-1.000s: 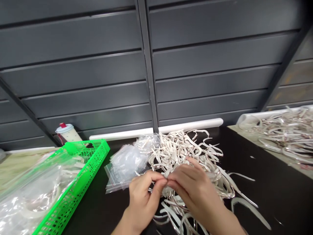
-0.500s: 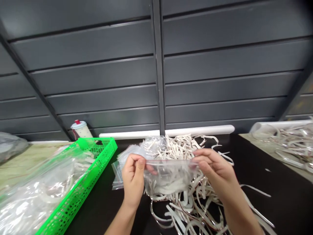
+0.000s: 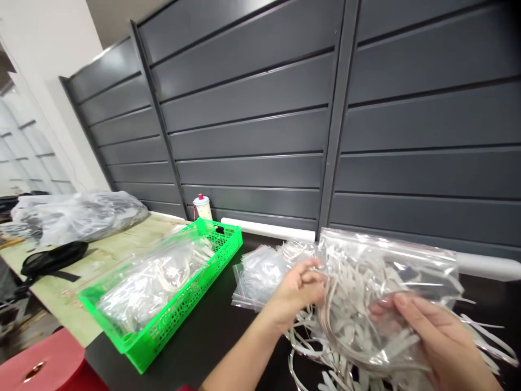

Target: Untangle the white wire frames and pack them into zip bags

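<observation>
Both of my hands hold a clear zip bag (image 3: 382,293) stuffed with pale strips, lifted above the dark table (image 3: 203,347). My left hand (image 3: 295,290) is closed on the bag's left edge. My right hand (image 3: 431,331) supports it from below on the right, fingers pressed against the plastic. Under the bag lies a loose pile of the same pale strips (image 3: 309,364). A stack of empty clear bags (image 3: 260,274) rests just left of my left hand.
A green mesh basket (image 3: 183,315) with filled clear bags stands at the left. Behind it are a small white bottle with a red cap (image 3: 202,206), a white tube (image 3: 268,229) along the grey slatted wall, big plastic sacks (image 3: 77,214) and a red object (image 3: 40,366) at bottom left.
The bag was pinched by its zip top between both hands; now it is held bigger in view, tilted, and my right hand is under it. The view has swung to the left.
</observation>
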### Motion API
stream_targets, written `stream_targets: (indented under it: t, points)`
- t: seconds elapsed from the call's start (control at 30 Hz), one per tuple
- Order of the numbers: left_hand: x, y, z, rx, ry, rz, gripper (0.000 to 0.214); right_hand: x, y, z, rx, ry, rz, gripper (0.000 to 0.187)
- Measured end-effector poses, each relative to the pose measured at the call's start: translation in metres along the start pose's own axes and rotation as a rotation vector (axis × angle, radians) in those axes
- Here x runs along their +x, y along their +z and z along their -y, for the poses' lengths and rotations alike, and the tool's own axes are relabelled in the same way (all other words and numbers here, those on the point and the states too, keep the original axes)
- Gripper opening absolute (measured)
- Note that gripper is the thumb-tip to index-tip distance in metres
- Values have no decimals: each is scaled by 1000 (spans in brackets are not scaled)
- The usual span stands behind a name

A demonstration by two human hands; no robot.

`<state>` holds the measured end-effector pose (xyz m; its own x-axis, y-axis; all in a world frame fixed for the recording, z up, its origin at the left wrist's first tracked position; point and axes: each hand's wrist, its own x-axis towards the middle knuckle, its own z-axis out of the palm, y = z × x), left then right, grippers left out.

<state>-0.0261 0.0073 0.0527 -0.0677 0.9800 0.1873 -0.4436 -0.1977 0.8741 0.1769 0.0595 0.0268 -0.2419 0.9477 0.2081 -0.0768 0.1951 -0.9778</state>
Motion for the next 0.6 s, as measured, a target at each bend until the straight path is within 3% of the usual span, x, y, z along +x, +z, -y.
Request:
stream_targets:
  t: [0.1,0.17,0.27,0.33,0.47,0.6]
  points:
    - [-3,5,11,69,-135,188,49,3,-8,0,75,53,-88,35]
    - [-4,7,17,111,-165,185,42,4,-9,1,56,31,-110,37]
    - [0,-3,19,176,-166,22,46,5,-13,2,6,-21,-124,42]
    - [7,-22,12,227,-134,-110,46,5,-17,3,-15,-63,-167,47]
    - [30,-83,-18,346,4,-439,30,1,-24,7,-76,-136,-255,47]
    - [54,-148,-66,515,89,-776,25,-9,-23,15,-131,-185,-263,42]
